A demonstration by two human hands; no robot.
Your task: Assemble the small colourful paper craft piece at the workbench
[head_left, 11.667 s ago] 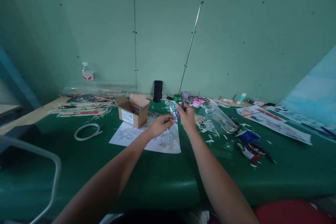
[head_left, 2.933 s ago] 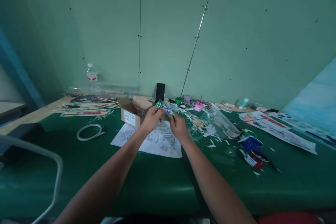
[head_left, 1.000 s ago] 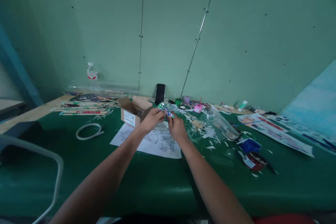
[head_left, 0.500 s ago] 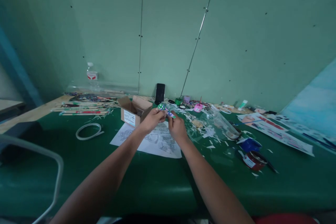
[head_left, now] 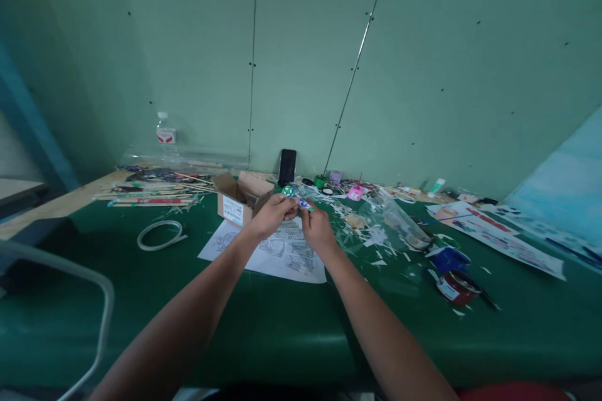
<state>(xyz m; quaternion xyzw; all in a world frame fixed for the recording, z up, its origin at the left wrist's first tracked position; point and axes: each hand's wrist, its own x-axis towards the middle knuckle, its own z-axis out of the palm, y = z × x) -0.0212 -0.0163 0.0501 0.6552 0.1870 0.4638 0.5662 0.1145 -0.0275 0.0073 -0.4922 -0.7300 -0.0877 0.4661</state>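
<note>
Between my two hands is a small green, white and purple patterned piece point(head_left: 288, 192); its exact kind is too small to tell. My left hand point(head_left: 276, 213) is closed on its left part, thumb on top. On its right end the fingers of my right hand point(head_left: 317, 226) are pinched. Both hands are held above a white sheet printed with black line drawings point(head_left: 277, 263), which lies on the green table cover. Just left of my left hand stands an open cardboard box point(head_left: 234, 208) with a white label. Fingers hide much of the patterned piece.
Thin sticks point(head_left: 150, 194) are heaped at the back left, near a clear bottle point(head_left: 165, 131) and a coiled tube point(head_left: 162, 235). A phone point(head_left: 286, 166) leans on the wall. Paper scraps point(head_left: 376, 235), a red-brown tin point(head_left: 456, 288) and a painted sheet point(head_left: 498, 235) lie right.
Hardly anything differs. Both hands keep their hold on the patterned piece in the same place, and the whole view has shifted very slightly.
</note>
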